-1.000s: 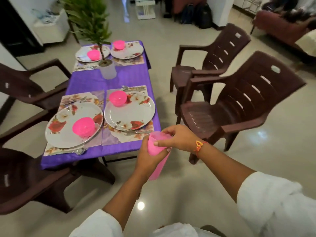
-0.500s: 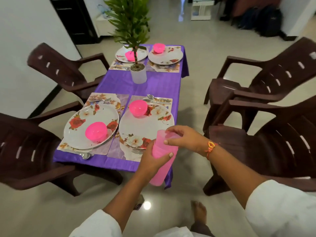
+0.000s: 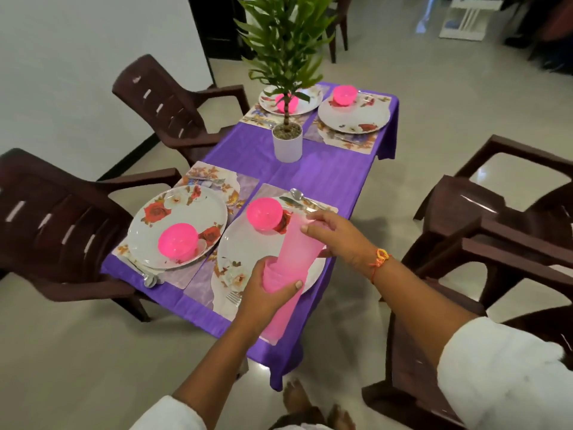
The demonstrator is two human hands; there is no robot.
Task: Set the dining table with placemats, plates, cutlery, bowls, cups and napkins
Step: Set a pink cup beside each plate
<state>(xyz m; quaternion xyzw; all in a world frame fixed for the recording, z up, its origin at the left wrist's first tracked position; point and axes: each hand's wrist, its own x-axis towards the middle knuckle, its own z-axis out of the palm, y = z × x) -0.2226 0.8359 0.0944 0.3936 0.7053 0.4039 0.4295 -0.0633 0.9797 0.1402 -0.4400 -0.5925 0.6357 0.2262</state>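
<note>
room: pale shiny floor, white wall at the upper left, dark brown plastic chairs (image 3: 62, 231) on both sides; the right-hand ones run off the frame edge

table: long table under a purple tablecloth (image 3: 325, 178), with a leafy plant in a white pot (image 3: 287, 144) standing mid-table

settings: four floral placemats (image 3: 214, 173), each carrying a flowered plate (image 3: 178, 225) with a pink bowl (image 3: 177, 245) on it. A spoon (image 3: 297, 193) lies at the top edge of the near right mat and a fork (image 3: 234, 297) pokes out at its lower edge

cups: the stack of pink cups (image 3: 279, 318) is held tilted over the near right plate, at the table's near right corner, not touching it as far as I can tell

left hand (image 3: 266, 293): fingers wrapped tight around the stack, roughly mid-height

right hand (image 3: 335, 234): pinching the top cup (image 3: 297, 246) just under its rim, fingers over, thumb under. That cup sits partly out of the rest. There's an orange thread bracelet (image 3: 379, 259) on the wrist

hard to see: how many cups are nested, honestly can't tell. The far left bowl and plate are half hidden behind the plant's stem and leaves. The near right plate is mostly covered by hands and cups. Stuff at the top right is a blur.
</note>
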